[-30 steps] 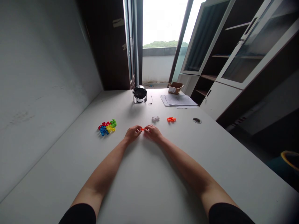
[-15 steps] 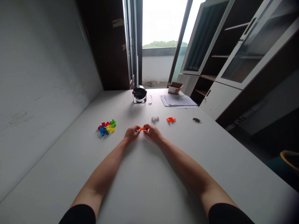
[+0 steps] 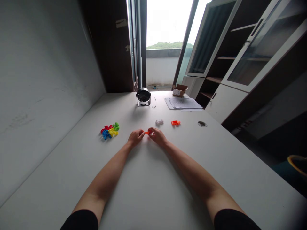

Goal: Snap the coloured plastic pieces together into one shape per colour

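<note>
Between my two hands is a small orange plastic piece point(image 3: 146, 132), partly hidden by the fingers. My left hand point(image 3: 136, 137) pinches its left end, and my right hand point(image 3: 156, 136) grips its right end. Just beyond the right hand lies a small heap of white pieces point(image 3: 159, 122). Farther right sits a group of orange pieces point(image 3: 176, 122). To the left of the left hand is a pile of blue pieces point(image 3: 105, 134), yellow pieces point(image 3: 113, 132), red pieces point(image 3: 107, 127) and green pieces point(image 3: 116, 126), touching one another.
A round black lamp-like device point(image 3: 143, 96) on a metal stand is at the back of the white table point(image 3: 148, 191). Right of it are a thin dark cord point(image 3: 154, 103), papers point(image 3: 183, 103) and an open cardboard box point(image 3: 179, 90). A round cable hole point(image 3: 201, 124) lies right.
Both hands stay nearly in place, with a very slight shift of the fingers. The orange piece between them has tilted a little.
</note>
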### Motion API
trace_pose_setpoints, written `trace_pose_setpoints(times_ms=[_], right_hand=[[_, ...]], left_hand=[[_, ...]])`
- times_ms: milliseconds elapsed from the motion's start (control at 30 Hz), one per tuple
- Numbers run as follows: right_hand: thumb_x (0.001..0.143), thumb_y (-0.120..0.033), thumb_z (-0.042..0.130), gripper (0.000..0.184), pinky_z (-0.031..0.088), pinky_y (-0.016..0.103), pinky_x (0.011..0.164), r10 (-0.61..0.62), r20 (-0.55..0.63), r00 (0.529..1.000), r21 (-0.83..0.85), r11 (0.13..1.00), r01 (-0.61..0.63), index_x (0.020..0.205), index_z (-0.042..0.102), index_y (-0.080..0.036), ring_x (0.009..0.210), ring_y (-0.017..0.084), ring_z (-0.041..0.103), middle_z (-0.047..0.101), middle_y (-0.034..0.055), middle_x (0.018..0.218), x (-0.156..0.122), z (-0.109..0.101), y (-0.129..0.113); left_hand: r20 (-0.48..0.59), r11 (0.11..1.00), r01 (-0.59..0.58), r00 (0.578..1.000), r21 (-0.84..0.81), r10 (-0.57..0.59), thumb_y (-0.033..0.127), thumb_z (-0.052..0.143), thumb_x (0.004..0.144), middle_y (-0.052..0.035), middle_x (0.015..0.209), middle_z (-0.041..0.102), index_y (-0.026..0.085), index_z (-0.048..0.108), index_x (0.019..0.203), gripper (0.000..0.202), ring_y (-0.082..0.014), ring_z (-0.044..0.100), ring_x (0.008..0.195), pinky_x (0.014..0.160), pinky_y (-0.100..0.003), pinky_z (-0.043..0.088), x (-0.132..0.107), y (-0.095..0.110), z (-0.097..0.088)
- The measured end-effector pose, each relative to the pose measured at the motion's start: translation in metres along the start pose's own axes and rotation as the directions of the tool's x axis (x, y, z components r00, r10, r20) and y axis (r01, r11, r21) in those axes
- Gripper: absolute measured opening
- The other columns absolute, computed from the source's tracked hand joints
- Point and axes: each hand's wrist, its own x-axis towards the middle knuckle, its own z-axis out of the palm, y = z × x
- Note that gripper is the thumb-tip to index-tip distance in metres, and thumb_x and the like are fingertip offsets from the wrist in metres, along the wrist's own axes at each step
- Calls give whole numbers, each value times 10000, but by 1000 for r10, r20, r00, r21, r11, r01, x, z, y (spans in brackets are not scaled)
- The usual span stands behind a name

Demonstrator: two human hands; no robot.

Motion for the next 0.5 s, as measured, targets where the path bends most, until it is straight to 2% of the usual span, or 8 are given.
trace_pose_setpoints(times_ms=[333,500], right_hand=[[818,-195,669,245,479,242,692,-47,-15,999,19,999,47,1053,623,-241,781,140,619,692,14,939,-1,1,3],[853,-224,671,141,466,234,666,-42,-2,999,3,999,42,992,651,-236,685,112,581,686,11,934,-2,-1,0]], left_hand=[[62,999,21,998,41,-23,384,391,967,-26,780,691,207,682,844,362,-152,559,672,638,-251,343,1,1,-1],[57,999,2,998,52,-5,376,379,972,-28,775,692,207,682,814,381,-153,562,672,635,-256,343,0,2,-1]])
